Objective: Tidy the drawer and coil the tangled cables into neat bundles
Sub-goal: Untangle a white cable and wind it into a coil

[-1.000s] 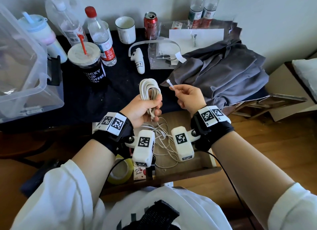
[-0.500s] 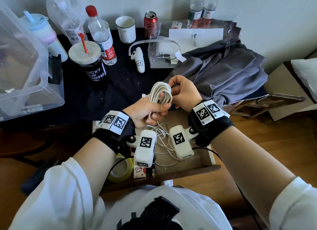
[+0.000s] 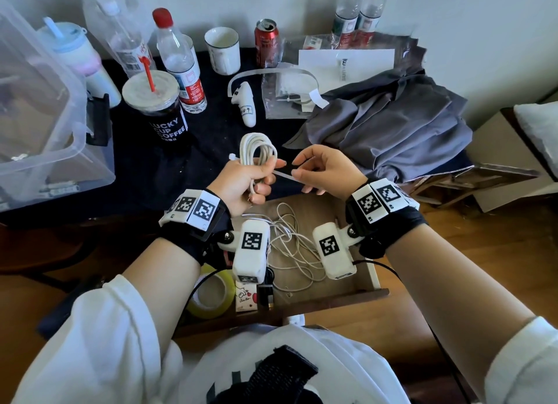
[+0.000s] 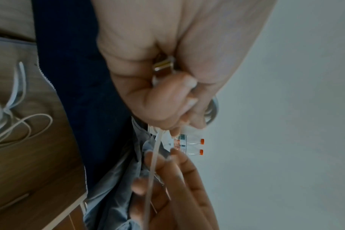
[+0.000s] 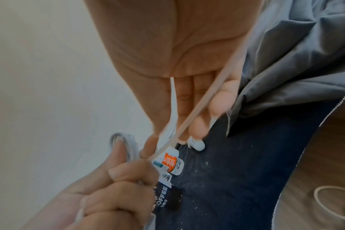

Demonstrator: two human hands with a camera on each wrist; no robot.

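White cable coil (image 3: 256,150) in left hand (image 3: 241,183)

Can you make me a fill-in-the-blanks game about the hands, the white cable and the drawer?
1. The coiled white cable is gripped by the ____ hand.
2. The right hand pinches a thin white ____ tie.
3. More tangled thin white cables lie in the open wooden ____.
4. The straw in the black coffee cup is ____.

Missing words: left; zip; drawer; red
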